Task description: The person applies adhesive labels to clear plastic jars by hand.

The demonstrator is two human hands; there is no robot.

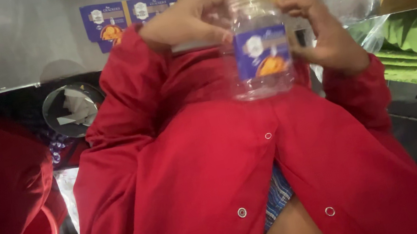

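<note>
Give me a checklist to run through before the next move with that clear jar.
1. Left hand has a grip on the jar near its top: ok.
2. Right hand steadies the jar's side: ok.
3. Jar upright, not tipped: ok.
4. Blue label lies flat on the jar: cannot tell, the edges are blurred.
5. Jar holds nothing inside: ok, it looks see-through and bare.
6. Spare labels lie on the metal table above the left hand: ok.
</note>
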